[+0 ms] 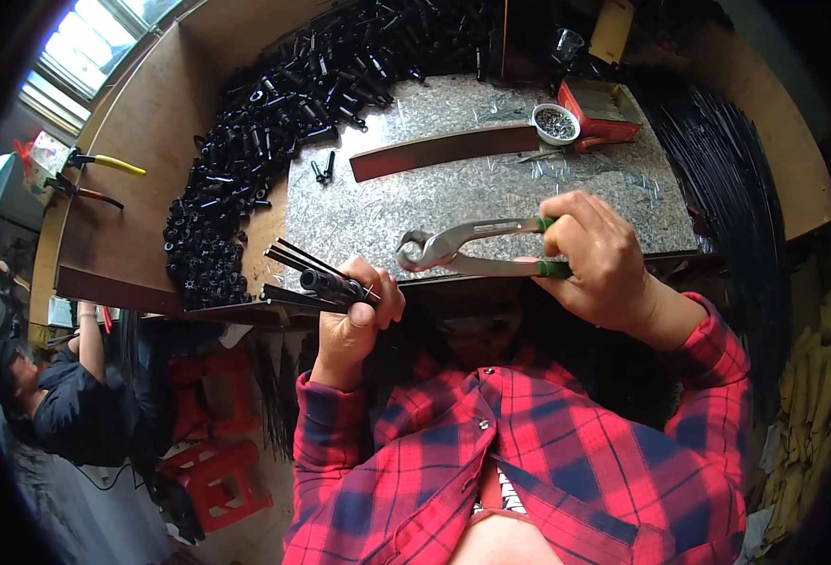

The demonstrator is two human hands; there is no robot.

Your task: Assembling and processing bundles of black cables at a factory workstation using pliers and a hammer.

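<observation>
My right hand [596, 254] is wrapped round the green-tipped handles of metal pincers [453, 247]. Their rounded head points left, over the front edge of the stone-patterned worktop. Just left of the pincers' head, my left hand [357, 315] grips a black tubular piece with thin black rods [319, 282], like an umbrella runner with its ribs. The rods stick out to the left, and a thin wire end shows by my fingers. Pincers and black piece are apart.
Black tubular parts [284, 127] heap at the back left. A dark red strip [444, 151], a white cup of small metal bits [556, 123] and a red box [604, 111] lie behind; black rods [717, 151] at right. A person [76, 395] sits far left by red stools [213, 480].
</observation>
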